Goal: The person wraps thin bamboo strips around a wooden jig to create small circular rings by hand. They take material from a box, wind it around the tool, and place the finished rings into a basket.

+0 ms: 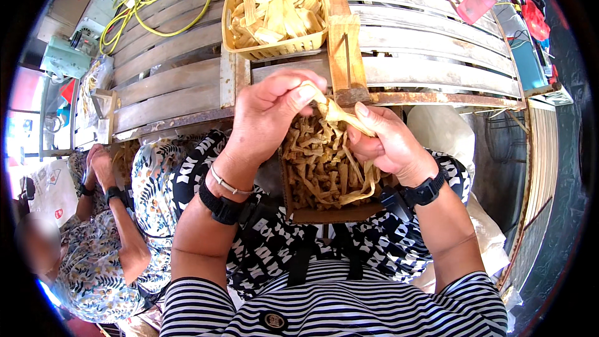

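Note:
My left hand [271, 112] is closed in a pinch on one end of a pale yellow, fibrous dried strip [337, 113], at the near edge of the slatted table. My right hand [387, 140] grips the strip's other end between thumb and fingers, lower and to the right. Below both hands, on my lap, an open cardboard box [324, 215] holds a tangled heap of darker, twisted dried strips [324, 171]. A yellow plastic basket [281, 50] full of broad, flat pale pieces [271, 12] sits on the table beyond my hands.
The slatted table [430, 37] has a wooden block [343, 56], a yellow cable [165, 31] and a pink jug [477, 3]. A co-worker [106, 256] sits at my left, hands [100, 162] near the table edge. A pale sack [443, 131] stands right of the box.

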### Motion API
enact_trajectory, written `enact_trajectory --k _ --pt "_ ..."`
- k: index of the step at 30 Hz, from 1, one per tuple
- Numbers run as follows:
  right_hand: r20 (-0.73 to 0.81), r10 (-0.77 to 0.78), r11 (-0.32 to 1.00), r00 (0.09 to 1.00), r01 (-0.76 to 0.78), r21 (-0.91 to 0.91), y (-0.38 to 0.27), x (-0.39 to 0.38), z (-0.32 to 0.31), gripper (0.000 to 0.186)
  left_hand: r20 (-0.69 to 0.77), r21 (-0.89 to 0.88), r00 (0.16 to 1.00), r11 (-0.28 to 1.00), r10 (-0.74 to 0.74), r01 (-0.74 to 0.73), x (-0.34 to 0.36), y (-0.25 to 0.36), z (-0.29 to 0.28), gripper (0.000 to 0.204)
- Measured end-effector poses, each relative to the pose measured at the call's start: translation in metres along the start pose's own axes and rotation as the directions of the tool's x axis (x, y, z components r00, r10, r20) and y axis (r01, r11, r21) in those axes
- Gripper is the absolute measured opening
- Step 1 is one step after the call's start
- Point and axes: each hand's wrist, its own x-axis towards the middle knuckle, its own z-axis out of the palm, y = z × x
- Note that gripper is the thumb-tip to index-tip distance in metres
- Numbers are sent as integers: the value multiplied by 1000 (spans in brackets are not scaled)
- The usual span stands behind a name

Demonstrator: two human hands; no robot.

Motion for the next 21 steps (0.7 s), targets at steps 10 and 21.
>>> enact_trajectory --k 10,21 --pt "-236 -210 901 949 94 -423 -10 2 -5 27 58 -375 917 843 -394 386 -6 -19 9 10" --pt "-206 -783 171 586 -116 -979 -30 44 -32 22 -126 261 967 933 -221 247 41 -68 25 15"
